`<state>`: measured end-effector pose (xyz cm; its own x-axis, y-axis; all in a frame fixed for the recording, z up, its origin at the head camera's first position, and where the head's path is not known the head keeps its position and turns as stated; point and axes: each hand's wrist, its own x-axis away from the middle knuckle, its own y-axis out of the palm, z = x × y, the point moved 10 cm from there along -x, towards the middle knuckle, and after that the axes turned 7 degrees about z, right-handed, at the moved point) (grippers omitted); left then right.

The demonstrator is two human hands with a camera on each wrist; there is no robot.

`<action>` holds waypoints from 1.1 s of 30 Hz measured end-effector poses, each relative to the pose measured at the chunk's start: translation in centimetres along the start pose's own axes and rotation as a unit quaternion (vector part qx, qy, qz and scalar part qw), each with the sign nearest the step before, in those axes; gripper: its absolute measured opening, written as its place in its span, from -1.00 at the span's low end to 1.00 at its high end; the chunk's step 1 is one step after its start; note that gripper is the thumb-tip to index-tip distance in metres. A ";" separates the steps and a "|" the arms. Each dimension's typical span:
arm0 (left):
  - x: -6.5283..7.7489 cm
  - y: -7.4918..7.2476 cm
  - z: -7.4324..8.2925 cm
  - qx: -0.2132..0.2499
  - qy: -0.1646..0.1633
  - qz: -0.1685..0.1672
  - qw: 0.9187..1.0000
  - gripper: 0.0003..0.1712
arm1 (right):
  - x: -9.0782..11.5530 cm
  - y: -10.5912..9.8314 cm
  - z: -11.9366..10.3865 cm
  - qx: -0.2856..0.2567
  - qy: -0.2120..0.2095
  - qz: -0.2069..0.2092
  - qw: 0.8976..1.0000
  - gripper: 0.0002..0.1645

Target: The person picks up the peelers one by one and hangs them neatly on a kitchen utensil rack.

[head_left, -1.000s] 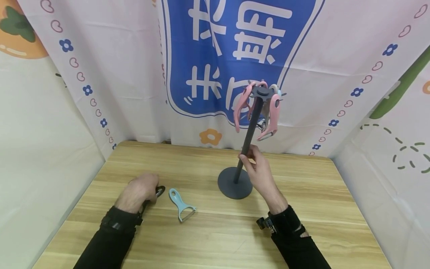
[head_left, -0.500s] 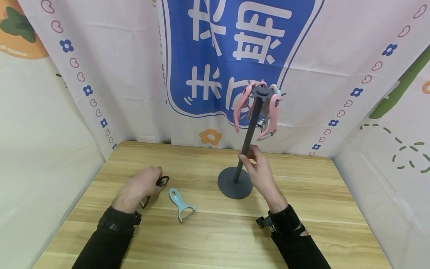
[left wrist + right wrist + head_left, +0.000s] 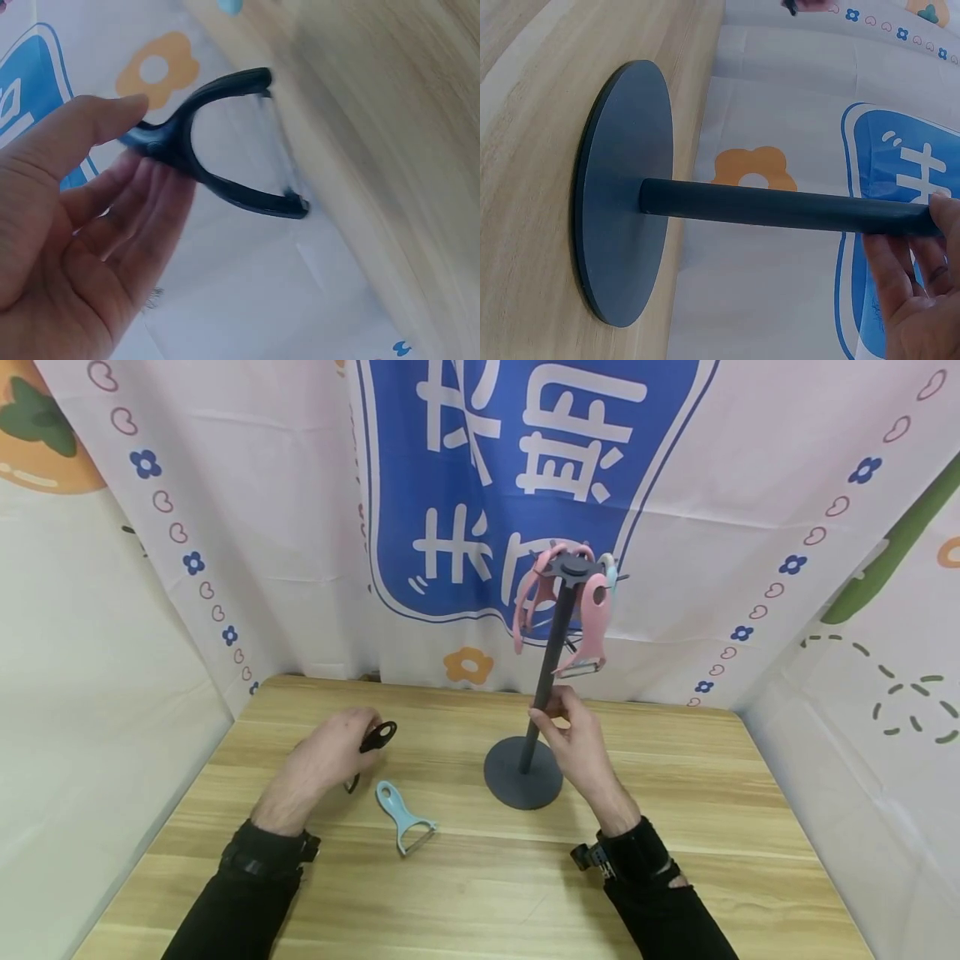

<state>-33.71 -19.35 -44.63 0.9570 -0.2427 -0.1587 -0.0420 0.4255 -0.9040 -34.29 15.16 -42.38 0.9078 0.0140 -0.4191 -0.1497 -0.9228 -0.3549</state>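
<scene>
My left hand (image 3: 330, 756) pinches a black Y-shaped peeler (image 3: 180, 142) by its handle between thumb and fingers, held above the table. In the left wrist view its forked end and blade point away from the palm. My right hand (image 3: 579, 743) grips the post of a dark grey stand (image 3: 780, 206), whose round base (image 3: 522, 785) is on the table. Pink peelers (image 3: 595, 622) and a light blue one (image 3: 609, 568) hang from the hooks at the stand's top; some overlap. Between the hands, a light blue peeler (image 3: 405, 817) lies on the table, nearest the left hand.
The wooden table (image 3: 480, 902) reaches back to a white printed curtain (image 3: 292, 527) with a blue panel. Fabric walls stand at the left and right sides.
My left hand has lifted the black peeler and moved it up and to the right. The stand's top has turned slightly in my right hand, shifting the hanging peelers.
</scene>
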 end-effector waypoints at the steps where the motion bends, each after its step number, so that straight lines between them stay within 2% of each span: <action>1: -0.1 -0.1 0.2 0.002 0.005 0.009 1.000 -0.57 | 0.0 0.0 0.0 0.001 -0.001 0.000 1.000 -0.69; 9: -0.6 -0.8 1.5 0.037 0.020 0.048 0.998 -0.42 | 0.2 0.3 -0.3 -0.001 -0.004 0.001 1.000 -0.71; 20: -1.4 -2.2 3.2 0.087 0.025 0.099 0.991 -0.45 | 0.3 0.6 -0.5 0.001 -0.009 0.009 1.000 -0.69; 26: -1.7 -3.4 4.5 0.118 0.034 0.135 0.983 -0.46 | 0.4 0.7 -0.4 0.003 -0.006 0.003 1.000 -0.66; 33: -1.9 -5.1 6.1 0.158 0.052 0.187 0.968 -0.49 | 0.5 0.7 -0.5 0.006 -0.007 -0.002 1.000 -0.65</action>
<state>-33.53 -15.71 -37.31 0.8576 -0.0990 -0.5047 -0.2743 0.7421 -0.6117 -33.71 14.28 -42.44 0.9028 0.0227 -0.4296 -0.1508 -0.9185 -0.3656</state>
